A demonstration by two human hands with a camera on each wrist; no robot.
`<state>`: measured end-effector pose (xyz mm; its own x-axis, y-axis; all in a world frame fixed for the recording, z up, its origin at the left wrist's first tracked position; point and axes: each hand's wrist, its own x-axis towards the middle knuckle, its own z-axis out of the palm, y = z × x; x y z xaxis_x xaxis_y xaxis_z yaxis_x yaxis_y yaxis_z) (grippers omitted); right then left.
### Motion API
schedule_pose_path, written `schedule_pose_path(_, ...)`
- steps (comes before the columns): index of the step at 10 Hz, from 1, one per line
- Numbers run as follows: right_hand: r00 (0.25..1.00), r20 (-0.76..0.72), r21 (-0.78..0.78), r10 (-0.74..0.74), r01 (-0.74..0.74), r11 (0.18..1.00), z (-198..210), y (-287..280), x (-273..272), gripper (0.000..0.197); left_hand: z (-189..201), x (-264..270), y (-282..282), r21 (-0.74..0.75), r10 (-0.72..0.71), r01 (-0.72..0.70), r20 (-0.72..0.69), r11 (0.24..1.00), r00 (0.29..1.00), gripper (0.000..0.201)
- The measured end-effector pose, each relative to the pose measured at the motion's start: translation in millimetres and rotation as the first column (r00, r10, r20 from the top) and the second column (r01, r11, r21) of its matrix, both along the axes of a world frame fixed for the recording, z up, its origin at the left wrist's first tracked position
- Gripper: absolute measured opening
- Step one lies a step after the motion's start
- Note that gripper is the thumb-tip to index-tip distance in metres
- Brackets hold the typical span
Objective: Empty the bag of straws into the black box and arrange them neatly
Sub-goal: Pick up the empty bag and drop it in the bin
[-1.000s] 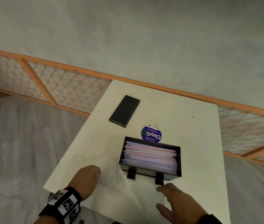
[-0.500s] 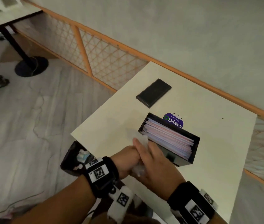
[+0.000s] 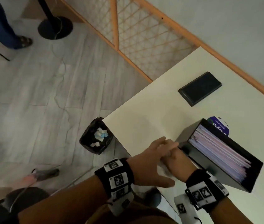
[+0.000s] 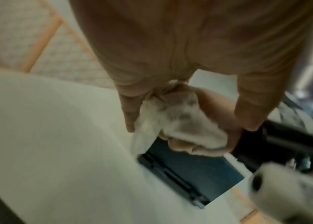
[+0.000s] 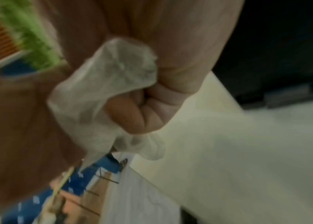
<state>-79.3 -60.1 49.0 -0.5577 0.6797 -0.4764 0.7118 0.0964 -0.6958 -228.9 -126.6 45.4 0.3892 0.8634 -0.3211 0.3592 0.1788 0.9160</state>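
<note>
Bag (image 5: 102, 91) crumpled inside the clenched right hand (image 5: 171, 60); left hand (image 3: 149, 162) rests straight-fingered on it.

Pink-white straws (image 3: 217, 147), black box (image 3: 222, 177), cream table (image 3: 152, 110)

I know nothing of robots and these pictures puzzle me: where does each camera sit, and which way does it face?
Head: worn on the head, facing down at the white table, the open black box of pale straws, the left hand and the right hand.
Left wrist: looks along the left hand, which covers a crumpled clear plastic bag in the right hand.
Right wrist: looks along the right hand, fisted round that bag.
Shared: both wrist views show the bag and table.
</note>
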Motion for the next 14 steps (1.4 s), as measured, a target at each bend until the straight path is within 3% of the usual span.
schedule_pose_path(1,0.901,-0.217,-0.447,-0.377,0.251,0.858,-2,4,-56,0.023,-26,-27,12,0.187,0.109,-0.085,-0.124,0.979,0.986,0.084)
schedule_pose_path(2,0.821,-0.169,-0.708,-0.546,0.284,0.646,-11,16,-82,0.06,-46,-63,27,0.219,0.23,-0.2,-0.119,0.955,0.966,0.048)
schedule_pose_path(3,0.894,-0.145,-0.735,-0.424,0.189,0.651,-15,25,-100,0.078,-60,-113,35,-0.01,0.323,-0.325,-0.102,0.946,0.941,0.041)
schedule_pose_path(4,0.969,-0.06,-0.602,-0.239,0.155,0.783,-17,28,-107,0.061,-94,-168,35,-0.171,0.503,-0.509,-0.08,0.844,0.86,0.037)
schedule_pose_path(5,0.983,-0.001,-0.522,-0.182,0.155,0.839,-23,28,-95,0.05,-139,-220,36,-0.198,0.667,-0.709,-0.24,0.677,0.705,0.034)
schedule_pose_path(6,0.974,0.087,-0.5,-0.208,0.224,0.837,-25,21,-73,0.051,-184,-263,35,-0.226,0.688,-0.797,-0.409,0.56,0.6,0.042)
schedule_pose_path(7,0.946,0.23,-0.483,-0.227,0.314,0.818,-30,9,-46,0.07,-234,-290,35,-0.34,0.599,-0.805,-0.541,0.487,0.591,0.045)
schedule_pose_path(8,0.911,0.342,-0.505,-0.231,0.385,0.772,-39,0,-23,0.069,-281,-309,37,-0.371,0.504,-0.796,-0.626,0.478,0.595,0.06)
schedule_pose_path(9,0.808,0.468,-0.487,-0.357,0.573,0.658,-54,-8,6,0.122,-312,-322,39,-0.405,0.482,-0.809,-0.656,0.425,0.581,0.092)
schedule_pose_path(10,0.707,0.488,-0.49,-0.513,0.708,0.51,-56,-14,15,0.112,-328,-335,41,-0.411,0.395,-0.805,-0.716,0.428,0.576,0.119)
schedule_pose_path(11,0.665,0.467,-0.54,-0.583,0.736,0.408,-53,-17,15,0.049,-346,-346,42,-0.436,0.304,-0.766,-0.735,0.472,0.606,0.104)
schedule_pose_path(12,0.788,0.413,-0.598,-0.456,0.612,0.517,-70,-34,17,0.025,-352,-348,39,-0.396,0.299,-0.764,-0.751,0.509,0.588,0.063)
schedule_pose_path(13,0.739,0.452,-0.525,-0.499,0.673,0.52,-72,-30,9,0.026,-348,-337,27,-0.384,0.257,-0.719,-0.752,0.579,0.608,0.037)
schedule_pose_path(14,0.756,0.44,-0.467,-0.485,0.654,0.595,-71,-41,9,0.064,-344,-314,2,-0.42,0.148,-0.642,-0.754,0.642,0.641,0.035)
